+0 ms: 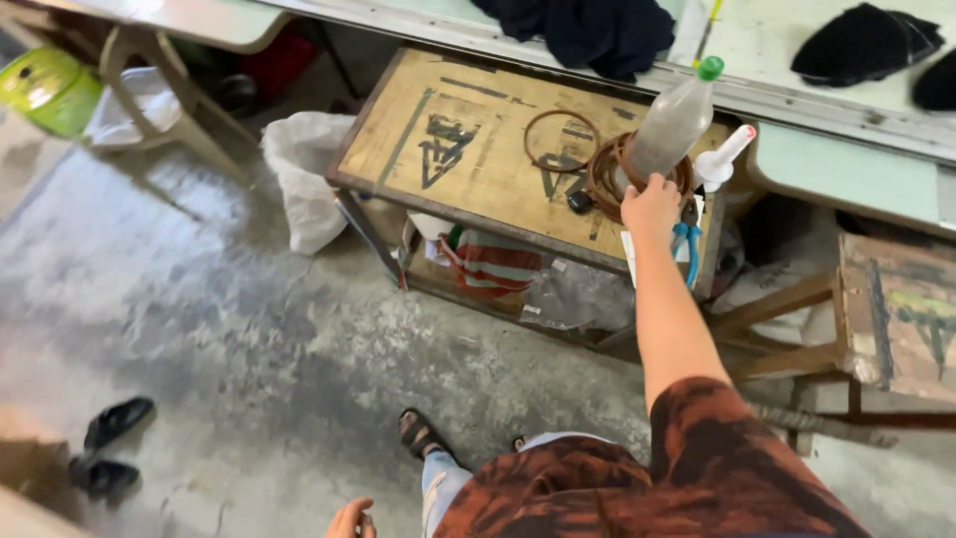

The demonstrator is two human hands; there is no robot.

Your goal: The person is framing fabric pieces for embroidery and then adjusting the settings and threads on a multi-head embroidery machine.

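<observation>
Concrete floor (249, 329): grey, stained, running under everything.

Long work surface (827, 179): pale green, lying along the top edge, carrying dark cloth (597, 30) and black pieces (861, 45).

Wooden table (468, 149): low, with black painted marks on its top, standing against the long surface; bags and a striped bundle (493, 264) are sitting on its lower shelf.

White sack (304, 174): leaning at the table's left end.

Wooden stool (896, 309): standing to the right, well apart from the hand.

Green container (45, 90): sitting at top left.

Black shoes (110, 448): lying at lower left.

Plastic bottle (672, 125): clear, green-capped, tilting to the right over the table's right end, its base sitting inside coiled brown wire (602, 174).

Right hand (652, 204): fingers are wrapping around the bottle's base, gripping it.

Wire ring (561, 139): single loop, lying flat just left of the coil.

White squeeze bottle (725, 159): lying just right of the coil.

Blue-handled pliers (687, 244): lying below the hand.

Left hand (351, 520): showing only partly at the bottom edge, holding nothing, fingers loosely curling.
</observation>
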